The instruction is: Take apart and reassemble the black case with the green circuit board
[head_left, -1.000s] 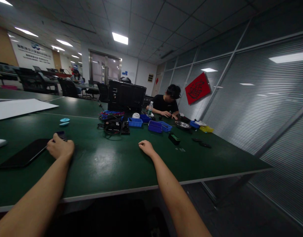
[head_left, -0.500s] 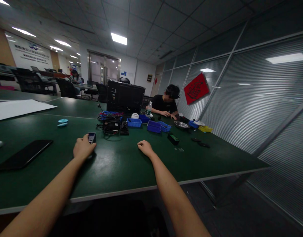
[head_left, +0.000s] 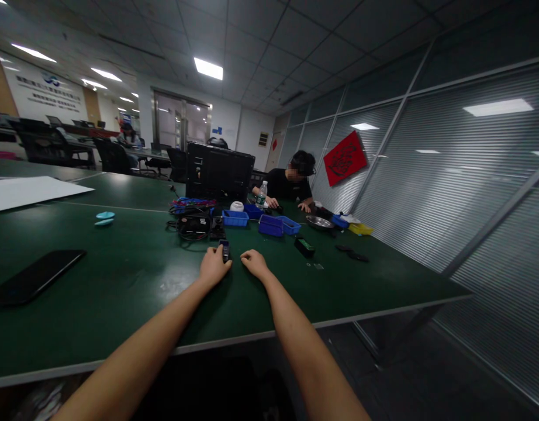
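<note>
My left hand (head_left: 214,266) is closed around a small dark box-shaped item (head_left: 225,250), with a bluish top end showing past the fingers. Its exact kind is too small to make out, and the hand hides its lower part. Just to the right, my right hand (head_left: 255,263) rests on the green table (head_left: 322,298), fingers loosely bent with a slight gap at the thumb and nothing visible in them. A narrow strip of tabletop separates the two hands. Behind them lie a black device with cables (head_left: 194,227) and a blue tray (head_left: 235,218).
A black phone-like slab (head_left: 37,275) and a light-blue item (head_left: 104,218) lie left. Further back are a monitor (head_left: 219,172), a water bottle (head_left: 262,194) and another blue bin (head_left: 270,225). A black-green box (head_left: 304,246) and a metal dish (head_left: 320,222) are right. A person (head_left: 291,181) sits opposite.
My left hand has moved right with the dark box-shaped item, ending close beside my right hand. The right hand stays nearly in place. The person opposite has moved their hands apart.
</note>
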Demonstrator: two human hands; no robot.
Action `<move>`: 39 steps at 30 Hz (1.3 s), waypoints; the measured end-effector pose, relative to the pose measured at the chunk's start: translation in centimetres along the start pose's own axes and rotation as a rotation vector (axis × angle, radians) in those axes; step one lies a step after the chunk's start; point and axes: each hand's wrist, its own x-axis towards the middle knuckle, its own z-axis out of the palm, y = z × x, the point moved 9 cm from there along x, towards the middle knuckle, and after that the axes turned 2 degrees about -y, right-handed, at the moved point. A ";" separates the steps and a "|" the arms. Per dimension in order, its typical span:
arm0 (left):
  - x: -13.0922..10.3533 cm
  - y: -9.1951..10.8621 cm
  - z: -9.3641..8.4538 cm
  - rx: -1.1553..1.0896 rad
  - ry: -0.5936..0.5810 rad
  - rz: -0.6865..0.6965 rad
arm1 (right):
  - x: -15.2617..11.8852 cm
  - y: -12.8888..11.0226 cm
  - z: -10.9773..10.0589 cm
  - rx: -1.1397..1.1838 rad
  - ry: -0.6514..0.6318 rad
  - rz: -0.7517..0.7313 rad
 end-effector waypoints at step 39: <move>0.4 -2.8 1.5 -0.379 -0.049 -0.136 | -2.3 5.8 -5.6 -0.234 0.253 0.520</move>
